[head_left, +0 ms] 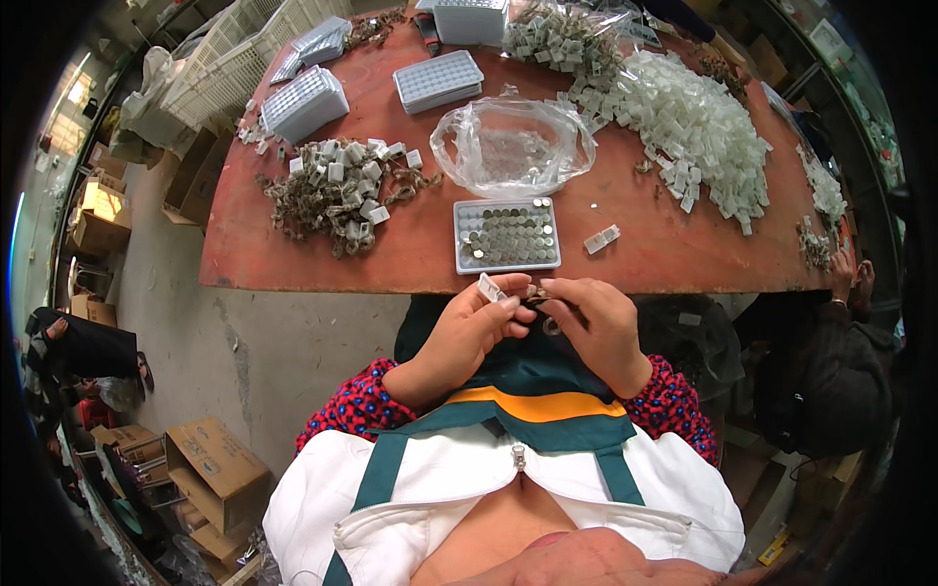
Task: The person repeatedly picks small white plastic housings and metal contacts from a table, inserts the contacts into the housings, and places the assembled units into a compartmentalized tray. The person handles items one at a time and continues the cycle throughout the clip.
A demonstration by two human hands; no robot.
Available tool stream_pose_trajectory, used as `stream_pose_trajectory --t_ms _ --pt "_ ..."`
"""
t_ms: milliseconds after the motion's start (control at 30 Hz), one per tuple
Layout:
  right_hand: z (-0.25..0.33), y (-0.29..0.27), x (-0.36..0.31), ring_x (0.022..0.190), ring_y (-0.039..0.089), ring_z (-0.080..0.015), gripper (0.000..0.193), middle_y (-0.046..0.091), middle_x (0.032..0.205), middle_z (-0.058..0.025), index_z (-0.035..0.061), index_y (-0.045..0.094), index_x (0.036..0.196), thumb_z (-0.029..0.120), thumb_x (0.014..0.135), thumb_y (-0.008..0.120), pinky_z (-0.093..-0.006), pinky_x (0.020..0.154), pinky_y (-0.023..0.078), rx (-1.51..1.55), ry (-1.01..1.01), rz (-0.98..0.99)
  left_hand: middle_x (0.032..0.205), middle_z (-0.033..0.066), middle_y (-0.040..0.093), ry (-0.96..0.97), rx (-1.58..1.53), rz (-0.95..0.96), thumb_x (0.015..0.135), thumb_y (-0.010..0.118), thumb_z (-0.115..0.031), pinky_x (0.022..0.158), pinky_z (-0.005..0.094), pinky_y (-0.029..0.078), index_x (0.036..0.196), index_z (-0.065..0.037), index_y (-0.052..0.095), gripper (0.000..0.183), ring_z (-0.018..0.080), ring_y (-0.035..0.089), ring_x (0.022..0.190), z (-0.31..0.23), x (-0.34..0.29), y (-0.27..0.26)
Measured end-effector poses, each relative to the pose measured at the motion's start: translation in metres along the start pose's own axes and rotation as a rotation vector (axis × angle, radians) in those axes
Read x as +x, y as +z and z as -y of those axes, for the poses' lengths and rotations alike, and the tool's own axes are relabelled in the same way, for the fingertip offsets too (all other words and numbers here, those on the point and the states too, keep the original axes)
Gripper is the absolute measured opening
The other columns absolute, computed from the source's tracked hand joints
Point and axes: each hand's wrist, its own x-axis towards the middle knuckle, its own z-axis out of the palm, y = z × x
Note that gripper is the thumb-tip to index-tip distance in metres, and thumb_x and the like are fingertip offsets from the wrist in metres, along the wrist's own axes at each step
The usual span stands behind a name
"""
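Note:
Just in front of the table's near edge, my left hand (459,337) grips a small white plastic case (490,288) between thumb and fingers. The case is tilted, with its upper end sticking out. My right hand (601,332) meets it fingertip to fingertip, pinching a thin brown cord (532,302) that lies between the two hands. A small grey ring (551,326) shows under the right fingers; whether it is part of the cord I cannot tell. Beyond the hands sits a white tray (459,256) with rows of silver discs like button cells (516,234).
Right of the tray lies a loose white case (602,239). Behind it is an open clear plastic bag (459,161). A pile of corded white boxes (337,190) lies left; a large heap of white cases (684,132) lies right. Stacked trays (438,80) stand farther back. Another person (831,371) is at right.

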Motion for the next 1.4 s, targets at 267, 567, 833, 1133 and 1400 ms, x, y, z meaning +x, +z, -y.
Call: stream_pose_trajectory --t_ms 267,567,833,1133,1400 --pt "0.018 -0.001 0.003 0.087 0.065 -0.0066 0.013 0.069 0.098 -0.003 -0.001 0.064 0.11 0.004 0.098 0.064 -0.0206 0.073 0.053 0.812 0.545 0.052 0.126 0.0117 0.063 0.387 0.326 0.045 0.093 0.068 0.001 0.102 0.035 0.053 0.135 0.002 0.055 0.044 0.0197 0.066 0.111 0.001 -0.007 -0.009" --pt "0.034 0.008 0.019 0.075 0.063 -0.0088 0.011 0.063 0.092 -0.0044 -0.0005 0.068 0.103 0.006 0.094 0.069 -0.0215 0.064 0.049 0.406 0.344 0.136 0.117 0.0103 0.069 0.577 0.367 0.029 0.088 0.073 0.006 0.096 0.0299 0.054 0.123 0.004 0.063 0.037 0.0154 0.064 0.109 0.01 -0.001 -0.016" --pt "0.025 0.01 0.019 0.075 0.063 -0.0043 0.015 0.069 0.09 -0.0024 -0.0045 0.066 0.107 0.007 0.098 0.066 -0.019 0.065 0.051 0.947 0.63 0.199 0.113 0.0095 0.07 0.583 0.386 0.044 0.085 0.077 0.003 0.093 0.0288 0.055 0.122 0.004 0.064 0.039 0.0144 0.067 0.104 0.009 0.0 -0.02" --pt "0.019 0.0 0.029 0.079 0.065 -0.0063 0.017 0.07 0.092 -0.0042 -0.0061 0.066 0.107 0.007 0.097 0.067 -0.0202 0.068 0.053 0.927 0.605 0.281 0.114 0.0083 0.07 0.501 0.406 0.066 0.084 0.078 0.002 0.093 0.0283 0.055 0.121 0.004 0.065 0.039 0.0137 0.067 0.101 0.001 -0.002 -0.022" --pt "0.02 0.005 0.027 0.082 0.066 -0.0078 0.016 0.069 0.098 -0.0054 -0.0055 0.066 0.109 0.004 0.096 0.066 -0.0216 0.071 0.054 0.785 0.504 0.269 0.107 0.0072 0.071 0.554 0.387 0.052 0.085 0.077 0.002 0.088 0.0262 0.056 0.121 0.005 0.064 0.038 0.012 0.068 0.097 0.0 0.0 -0.017"
